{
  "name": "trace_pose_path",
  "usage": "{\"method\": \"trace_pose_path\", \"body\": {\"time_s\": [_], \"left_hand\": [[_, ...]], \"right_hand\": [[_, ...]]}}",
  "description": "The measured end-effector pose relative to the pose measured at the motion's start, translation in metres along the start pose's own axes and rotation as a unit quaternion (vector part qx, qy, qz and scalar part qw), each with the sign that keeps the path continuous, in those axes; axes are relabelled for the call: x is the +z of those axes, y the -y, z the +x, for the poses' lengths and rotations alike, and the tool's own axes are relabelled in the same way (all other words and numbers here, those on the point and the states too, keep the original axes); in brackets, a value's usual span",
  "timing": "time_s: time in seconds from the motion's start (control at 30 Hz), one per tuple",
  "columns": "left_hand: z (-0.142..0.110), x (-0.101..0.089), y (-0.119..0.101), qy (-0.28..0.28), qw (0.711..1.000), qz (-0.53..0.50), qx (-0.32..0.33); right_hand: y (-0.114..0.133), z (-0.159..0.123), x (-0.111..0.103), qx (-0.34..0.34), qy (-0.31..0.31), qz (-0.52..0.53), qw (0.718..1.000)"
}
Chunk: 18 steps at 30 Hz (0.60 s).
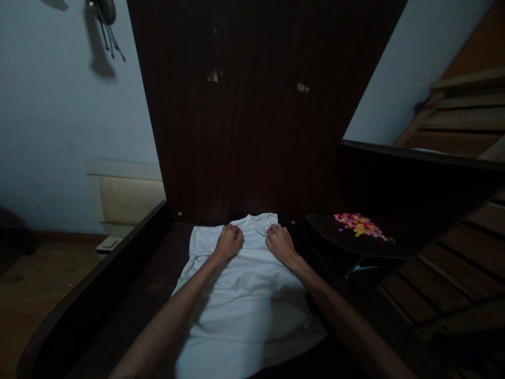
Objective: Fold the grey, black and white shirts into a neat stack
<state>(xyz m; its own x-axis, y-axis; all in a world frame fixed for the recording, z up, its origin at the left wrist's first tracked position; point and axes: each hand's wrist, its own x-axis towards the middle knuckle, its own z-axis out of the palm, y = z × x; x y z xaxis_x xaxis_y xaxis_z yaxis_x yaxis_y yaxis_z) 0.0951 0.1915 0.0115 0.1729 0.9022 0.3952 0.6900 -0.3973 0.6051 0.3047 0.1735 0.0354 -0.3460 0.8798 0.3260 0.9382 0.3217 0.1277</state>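
Observation:
A white garment (pixel 244 295) lies spread out lengthwise on a dark wooden surface (pixel 150 295) in front of me. My left hand (pixel 229 240) rests near its far end with the fingers curled into the cloth. My right hand (pixel 279 242) sits a little to the right, fingers bent and pinching the fabric near a thin fold or seam. Both forearms reach over the garment from below.
A dark round tray (pixel 347 242) holding a heap of small pink, yellow and orange pieces (pixel 360 225) stands right of the garment. A tall dark wooden panel (pixel 252 105) rises behind. Wooden slats (pixel 453 263) lie to the right; a raised dark rail (pixel 98 295) borders the left.

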Motion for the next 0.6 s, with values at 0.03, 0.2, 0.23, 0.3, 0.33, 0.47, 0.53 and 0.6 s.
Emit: {"method": "trace_pose_path", "body": {"time_s": [0.03,0.2,0.23,0.3,0.33,0.47,0.53,0.6], "left_hand": [[0.003,0.001,-0.003,0.006,1.000,-0.018,0.001],[0.019,0.013,-0.020,0.042,0.993,-0.110,-0.028],[0.022,0.017,-0.023,0.052,0.992,-0.108,-0.040],[0.026,0.024,-0.027,0.078,0.991,-0.085,-0.060],[0.027,0.027,-0.028,0.091,0.991,-0.072,-0.065],[0.032,0.040,-0.029,0.115,0.989,-0.051,-0.075],[0.037,0.046,-0.029,0.113,0.989,-0.049,-0.082],[0.042,0.050,-0.030,0.108,0.989,-0.051,-0.090]], "right_hand": [[0.001,-0.001,-0.001,0.001,-0.009,0.008,1.000],[-0.001,-0.010,-0.006,-0.041,-0.018,0.064,0.997],[-0.002,-0.011,-0.006,-0.055,-0.015,0.072,0.996],[-0.005,-0.014,-0.004,-0.074,-0.009,0.087,0.993],[-0.006,-0.014,-0.003,-0.079,-0.007,0.095,0.992],[-0.014,-0.017,-0.003,-0.083,-0.012,0.138,0.987],[-0.018,-0.020,-0.006,-0.054,-0.015,0.145,0.988],[-0.022,-0.025,-0.010,-0.007,-0.003,0.126,0.992]]}}
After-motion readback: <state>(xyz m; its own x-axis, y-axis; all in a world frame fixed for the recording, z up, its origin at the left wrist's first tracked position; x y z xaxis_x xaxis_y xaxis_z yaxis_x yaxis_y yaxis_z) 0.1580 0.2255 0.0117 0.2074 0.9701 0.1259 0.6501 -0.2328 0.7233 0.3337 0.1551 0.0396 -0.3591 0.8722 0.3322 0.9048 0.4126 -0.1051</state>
